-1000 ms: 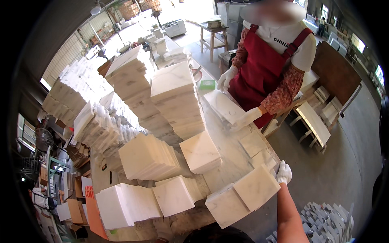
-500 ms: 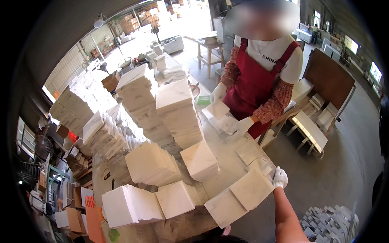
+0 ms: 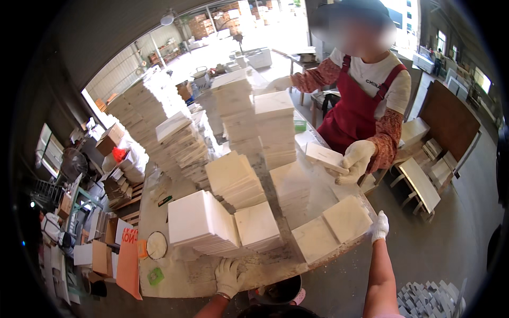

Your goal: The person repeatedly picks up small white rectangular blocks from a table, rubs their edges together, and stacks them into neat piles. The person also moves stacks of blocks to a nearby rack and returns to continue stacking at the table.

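- Brown cardboard box [image 3: 101, 258], flaps raised, beside an orange panel [image 3: 130, 267] at the left edge of the table [image 3: 183, 270].
- Green object [image 3: 155, 276], small, lying on the table; round whitish disc [image 3: 157, 245] just behind it.
- Front-left tile stack [image 3: 195, 217], white marble-look, slightly fanned, on the near side of the table.
- Left hand [image 3: 229, 278], in a white knit glove, laid on the table before the front stacks; fingers somewhat spread, gripping nothing.
- Rear tile stack [image 3: 235, 177], behind the front pair.
- Front-right tile stack [image 3: 258, 225], touching the front-left one.
- Two tall tile stacks [image 3: 274, 132], side by side, further back.
- Dark bucket [image 3: 285, 290], below the table's near edge.
- Stepped pale tiles [image 3: 331, 228], two side by side, on the near right corner.
- Co-worker [image 3: 352, 114] in red apron; one gloved hand holds a pale slab [image 3: 324, 156], the other extends behind the tall stacks.
- Right hand [image 3: 380, 227], white-gloved, at the table's right edge beside the stepped tiles; whether it grips, cannot tell.
- Grey pieces [image 3: 429, 299], heaped, lower right.
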A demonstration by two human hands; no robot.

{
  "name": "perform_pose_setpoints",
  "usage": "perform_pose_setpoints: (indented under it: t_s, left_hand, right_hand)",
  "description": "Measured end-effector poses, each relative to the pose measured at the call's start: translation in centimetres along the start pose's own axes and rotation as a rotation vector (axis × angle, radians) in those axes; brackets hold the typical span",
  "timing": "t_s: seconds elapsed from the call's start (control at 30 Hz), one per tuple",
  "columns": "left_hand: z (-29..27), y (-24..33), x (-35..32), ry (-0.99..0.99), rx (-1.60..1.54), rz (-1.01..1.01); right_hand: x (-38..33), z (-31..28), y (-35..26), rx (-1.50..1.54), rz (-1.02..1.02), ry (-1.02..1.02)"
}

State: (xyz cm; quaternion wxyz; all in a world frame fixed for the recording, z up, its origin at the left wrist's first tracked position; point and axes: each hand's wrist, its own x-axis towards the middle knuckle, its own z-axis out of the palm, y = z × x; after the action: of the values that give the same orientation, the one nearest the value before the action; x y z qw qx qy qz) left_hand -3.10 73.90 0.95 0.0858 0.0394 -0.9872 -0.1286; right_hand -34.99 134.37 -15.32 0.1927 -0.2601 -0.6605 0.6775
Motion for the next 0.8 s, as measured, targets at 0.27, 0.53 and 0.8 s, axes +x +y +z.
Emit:
perform_pose_setpoints:
  t_s: [0.27,0.53,0.8]
  left_hand:
    - [-0.8,-1.3,-3.3,0.028,0.022,-0.069]
    - [-0.6,-0.7,-1.4,0.054,-0.055,-0.018]
    - [-5.2,-1.4,-3.3,0.083,-0.310,-0.059]
  right_hand:
    - [-11.9,-7.0,-0.5,-0.070,0.581,0.124]
    - [-28.0,-21.0,9.3,-0.180,0.887,-0.017]
    - [-38.2,-16.8,-5.7,-0.463,0.956,-0.704]
